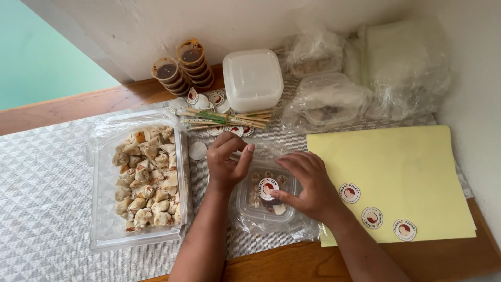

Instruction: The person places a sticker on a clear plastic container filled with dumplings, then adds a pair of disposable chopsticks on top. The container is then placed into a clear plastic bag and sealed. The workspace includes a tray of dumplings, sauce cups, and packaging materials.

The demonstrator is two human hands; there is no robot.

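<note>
- Head view: left hand (pixel 228 159) curled, fingers bent narrow above a small clear lidded container (pixel 265 201); whether anything is pinched, cannot tell.
- Right hand (pixel 308 184) flat on the lid, fingertip pressing one round sticker (pixel 269 188); no grasp closed.
- Container low at centre of the grey patterned mat (pixel 47 183), wrapped in clear film.
- One large clear tray of dumplings (pixel 146 177) just left.
- One yellow sheet (pixel 396 172) right, bearing three stickers.
- Two stacks of sauce cups (pixel 182 68), one white lidded box (pixel 252 78), one bundle of chopsticks (pixel 229 119) behind.
</note>
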